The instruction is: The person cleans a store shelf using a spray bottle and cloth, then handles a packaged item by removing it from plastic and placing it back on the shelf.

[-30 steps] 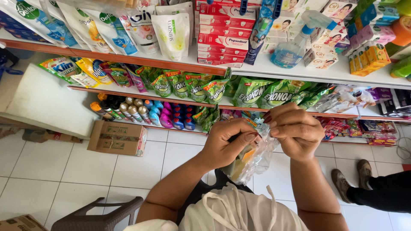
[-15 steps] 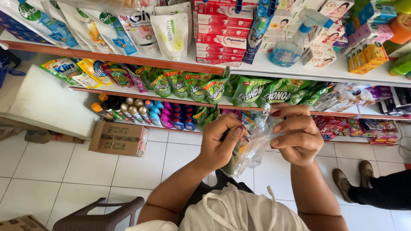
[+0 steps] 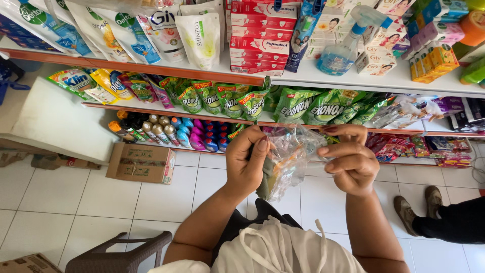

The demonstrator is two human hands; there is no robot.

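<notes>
Both hands on 1 clear plastic bag (image 3: 289,162), held up in front of the shelves (image 3: 353,86).
Vs 0.5 s ago I'd raised my right hand (image 3: 351,162) & left hand (image 3: 247,164) slightly; 2 hands pinched the bag's top between fingers, approx. chest-high.

The clear plastic bag (image 3: 290,159) blurs its contents beyond telling. The left hand (image 3: 247,164) hides the bag's near side. A second person's leg and shoes (image 3: 419,210) run off the right edge; the cardboard box (image 3: 28,264) is cropped below.
</notes>
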